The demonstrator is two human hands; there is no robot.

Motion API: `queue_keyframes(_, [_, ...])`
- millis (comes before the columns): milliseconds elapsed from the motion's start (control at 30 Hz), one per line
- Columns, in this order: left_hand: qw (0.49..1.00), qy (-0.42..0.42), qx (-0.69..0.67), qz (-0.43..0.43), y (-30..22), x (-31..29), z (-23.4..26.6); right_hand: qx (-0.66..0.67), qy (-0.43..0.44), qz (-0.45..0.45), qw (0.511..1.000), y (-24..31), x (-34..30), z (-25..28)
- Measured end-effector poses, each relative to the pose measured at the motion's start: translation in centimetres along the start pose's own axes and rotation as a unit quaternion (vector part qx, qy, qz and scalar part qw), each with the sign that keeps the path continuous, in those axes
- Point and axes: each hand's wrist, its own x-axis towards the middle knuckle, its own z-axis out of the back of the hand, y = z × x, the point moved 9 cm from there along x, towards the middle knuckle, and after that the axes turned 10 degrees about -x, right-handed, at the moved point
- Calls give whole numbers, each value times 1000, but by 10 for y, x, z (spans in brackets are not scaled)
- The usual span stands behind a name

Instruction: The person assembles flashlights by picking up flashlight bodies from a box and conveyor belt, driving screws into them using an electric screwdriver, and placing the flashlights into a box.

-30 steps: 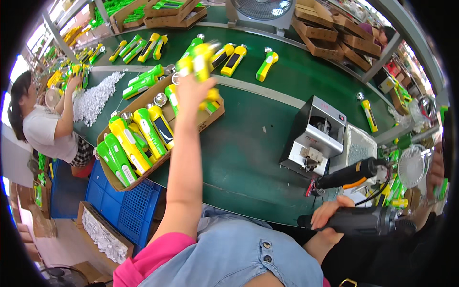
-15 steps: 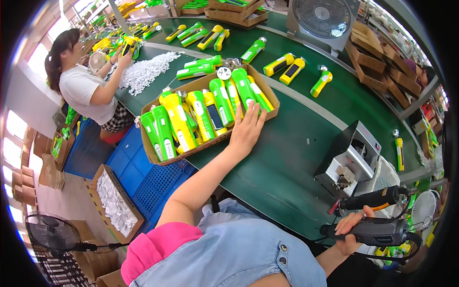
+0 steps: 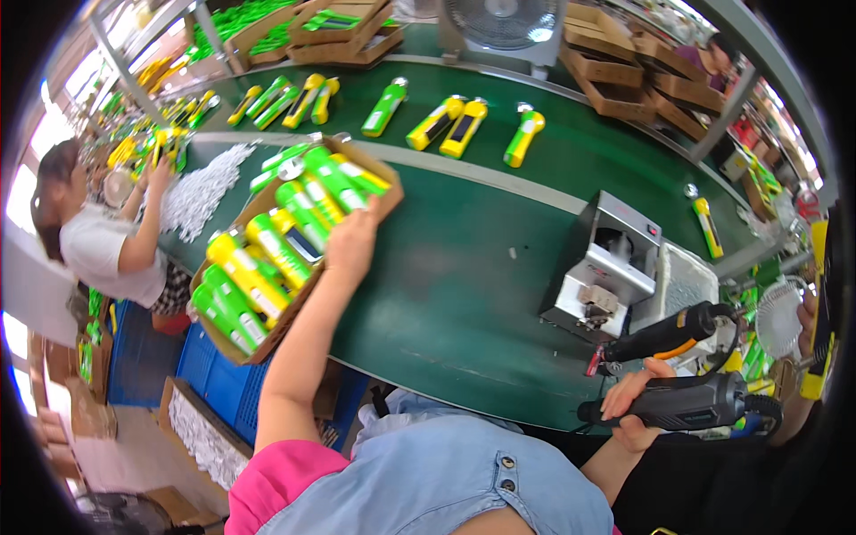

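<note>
A shallow cardboard box (image 3: 392, 198) packed with green and yellow flashlights (image 3: 259, 272) lies tilted at the left of the green workbench (image 3: 446, 259), its near-left end over the bench edge. My left hand (image 3: 352, 242) is closed on the box's right-hand rim, the fingertips over the edge beside the flashlights. On the right, my right hand (image 3: 631, 406) is wrapped round a dark grey corded electric screwdriver (image 3: 691, 403). Just above it is a second, black screwdriver (image 3: 669, 332) with an orange stripe. A silver screw feeder (image 3: 602, 267) stands behind the tools.
Several flashlights (image 3: 464, 127) lie along the far belt, below a box fan (image 3: 504, 27). A co-worker (image 3: 98, 232) handles flashlights at the left, by a heap of small white parts (image 3: 205, 192). Blue crates (image 3: 214, 374) stand beside the bench. Another person's hand (image 3: 807, 321) shows at far right.
The box of flashlights has moved left and nearer across the bench with my left hand on it. My right hand still holds the grey screwdriver. The view has shifted too.
</note>
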Motion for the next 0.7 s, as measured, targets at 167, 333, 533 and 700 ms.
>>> queue_keyframes(167, [998, 25, -26, 46, 55, 8, -4, 11, -2, 6, 1000, -1, 7, -1])
queue_keyframes(333, [1000, 5, -3, 1, 31, 34, 10, -15, -2, 15, 1000, -4, 7, 2])
queue_keyframes(533, [979, -23, -204, -5, -28, 168, -51, -16, -45, -5, 999, -7, 7, 1])
queue_keyframes(700, [896, 314, -192, 249, -17, 215, -176, -53, -74, -11, 996, -7, 6, 6])
